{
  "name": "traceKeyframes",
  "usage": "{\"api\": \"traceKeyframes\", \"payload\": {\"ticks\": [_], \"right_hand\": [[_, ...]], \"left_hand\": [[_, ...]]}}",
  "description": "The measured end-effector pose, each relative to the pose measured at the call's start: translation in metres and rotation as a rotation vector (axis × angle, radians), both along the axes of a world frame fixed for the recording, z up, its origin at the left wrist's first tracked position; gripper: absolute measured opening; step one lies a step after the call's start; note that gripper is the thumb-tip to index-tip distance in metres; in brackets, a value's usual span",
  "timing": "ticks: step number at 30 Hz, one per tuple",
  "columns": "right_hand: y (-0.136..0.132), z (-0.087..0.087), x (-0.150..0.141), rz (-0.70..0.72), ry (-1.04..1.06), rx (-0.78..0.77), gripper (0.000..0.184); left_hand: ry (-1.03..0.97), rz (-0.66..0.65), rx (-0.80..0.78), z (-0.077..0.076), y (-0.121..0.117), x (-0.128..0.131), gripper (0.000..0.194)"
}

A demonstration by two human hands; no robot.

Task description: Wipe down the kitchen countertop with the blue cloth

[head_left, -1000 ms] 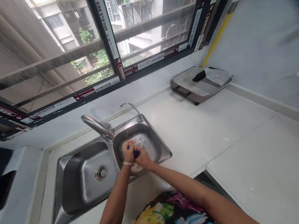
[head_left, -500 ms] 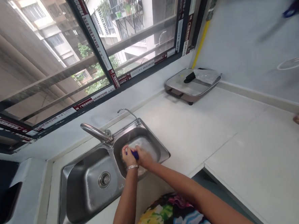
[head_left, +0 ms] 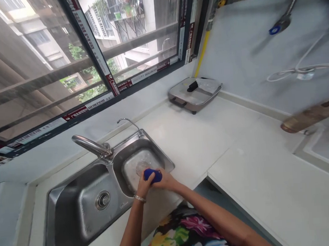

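A dark blue cloth [head_left: 153, 175], folded into a compact pad, is gripped between both hands above the front rim of the right sink basin [head_left: 128, 171]. My left hand [head_left: 145, 185], with a bracelet at the wrist, closes on its left side, thumb lying across it. On the other side, my right hand [head_left: 165, 181] has its fingers wrapped round the pad. Some wet suds and a round drain fitting [head_left: 142, 167] show in the basin just beyond the hands; the hands partly cover the fitting.
The left basin [head_left: 88, 213] has a drain at its bottom. A curved faucet [head_left: 90, 144] and a thin spout [head_left: 129, 120] stand behind the basins. A lidded electric pan [head_left: 193, 93] sits at the counter's back corner. A brown pipe [head_left: 309, 116] sticks out at right.
Both hands have come up and nearer out of the basin with the blue cloth, which now shows as a larger pad. The view has turned to the right.
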State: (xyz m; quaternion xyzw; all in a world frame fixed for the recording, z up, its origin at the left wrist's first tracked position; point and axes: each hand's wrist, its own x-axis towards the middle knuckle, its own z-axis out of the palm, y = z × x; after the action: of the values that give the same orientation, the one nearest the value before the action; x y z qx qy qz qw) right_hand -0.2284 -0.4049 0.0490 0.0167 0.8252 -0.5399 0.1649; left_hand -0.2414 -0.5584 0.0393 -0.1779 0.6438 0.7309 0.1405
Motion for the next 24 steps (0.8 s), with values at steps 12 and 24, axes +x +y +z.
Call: {"api": "traceKeyframes", "payload": {"ticks": [12,24], "right_hand": [[0.107,0.038,0.095,-0.484,-0.197,-0.701,0.062],[0.211,0.007,0.116,-0.644,0.009,-0.396,0.064]], "left_hand": [[-0.14,-0.409,0.397,0.023,0.088,0.023,0.078],[-0.07,-0.358,0.141,0.007,0.217,0.036,0.065]]}}
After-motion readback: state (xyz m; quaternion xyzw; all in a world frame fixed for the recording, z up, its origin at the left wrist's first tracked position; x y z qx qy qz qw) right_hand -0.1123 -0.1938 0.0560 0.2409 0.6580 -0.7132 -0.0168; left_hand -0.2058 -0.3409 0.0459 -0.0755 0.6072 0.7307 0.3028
